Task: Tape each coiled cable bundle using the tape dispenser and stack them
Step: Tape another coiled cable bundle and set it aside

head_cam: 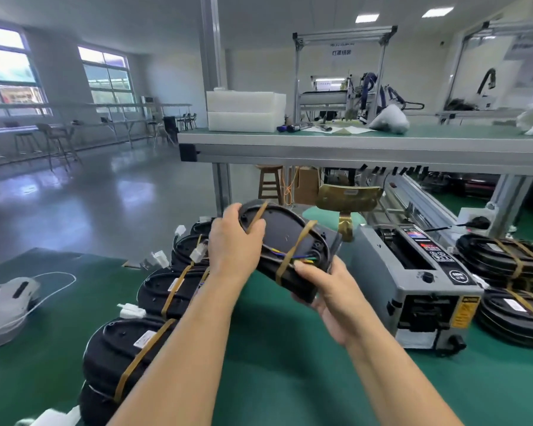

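Big workshop, pale walls, glossy grey floor (90,195). Tall windows (6,72) on left, daylight in; ceiling light panels (366,17) on. Stools (25,142) along window wall. Green-topped bench (274,348), alu-frame shelf (351,149) above, wooden stool (270,182) behind.

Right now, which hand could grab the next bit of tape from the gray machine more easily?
Probably the right hand. The tape dispenser sits just to its right, while the left hand is across the cable bundle, holding its far end near the taped bundles.
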A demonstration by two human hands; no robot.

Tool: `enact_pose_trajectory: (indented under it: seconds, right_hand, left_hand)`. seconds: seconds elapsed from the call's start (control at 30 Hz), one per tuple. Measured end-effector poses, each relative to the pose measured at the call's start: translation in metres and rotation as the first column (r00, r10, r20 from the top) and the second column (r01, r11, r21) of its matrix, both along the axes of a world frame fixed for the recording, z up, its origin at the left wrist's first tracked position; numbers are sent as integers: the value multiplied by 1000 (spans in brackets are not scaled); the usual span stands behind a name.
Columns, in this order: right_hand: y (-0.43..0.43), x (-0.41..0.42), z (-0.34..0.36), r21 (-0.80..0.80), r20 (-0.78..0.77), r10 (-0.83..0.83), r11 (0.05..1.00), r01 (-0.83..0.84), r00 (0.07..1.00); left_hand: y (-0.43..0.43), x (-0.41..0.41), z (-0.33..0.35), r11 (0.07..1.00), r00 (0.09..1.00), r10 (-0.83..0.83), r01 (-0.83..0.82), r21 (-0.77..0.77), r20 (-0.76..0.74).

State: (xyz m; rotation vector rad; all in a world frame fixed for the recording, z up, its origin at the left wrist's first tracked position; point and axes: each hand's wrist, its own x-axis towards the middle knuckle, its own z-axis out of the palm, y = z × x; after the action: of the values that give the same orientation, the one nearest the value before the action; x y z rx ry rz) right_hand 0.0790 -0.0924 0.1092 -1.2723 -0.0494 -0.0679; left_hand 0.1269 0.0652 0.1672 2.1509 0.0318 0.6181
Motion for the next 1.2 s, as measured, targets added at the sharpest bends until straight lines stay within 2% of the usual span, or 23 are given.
enact_pose_trajectory:
  seconds: [0.3, 0.5, 0.67, 0.87, 0.93, 1.07, 1.1, 1.2]
  right_hand:
    - [74, 97, 26, -107, -80, -7, 994, -1, 997]
    - [101, 160, 34, -98, -125, -42, 995, 30, 991]
    - [112, 200, 35, -292, -155, -122, 954, 72, 980]
    - [113, 227, 26, -498, -152, -181, 863, 83, 972]
    - [117, 230, 18, -580, -125, -230, 806, 117, 965]
    - [121, 224, 5, -830, 35, -355, 510, 225, 934]
    - [121, 222, 3, -846, 46, -347, 486, 221, 937]
    - [122, 215, -4, -844, 60, -324, 488, 221, 944]
  left_hand:
    - [68, 92, 4, 976, 956, 211, -216, -5, -202]
    - [99, 147, 7, 979, 943, 185, -203, -36, -278]
    - [108, 185, -1, 974, 930, 181, -215, -74, -319]
    - [110, 209, -22, 977, 914, 175, -206, -49, -365]
    - [109, 210, -31, 980, 907, 172, -198, -29, -385]
    - [108, 210, -35, 969, 877, 244, -232, 79, -413]
    - [108, 208, -34, 961, 865, 277, -250, 118, -419]
    - [108, 203, -34, 927, 821, 364, -272, 259, -439]
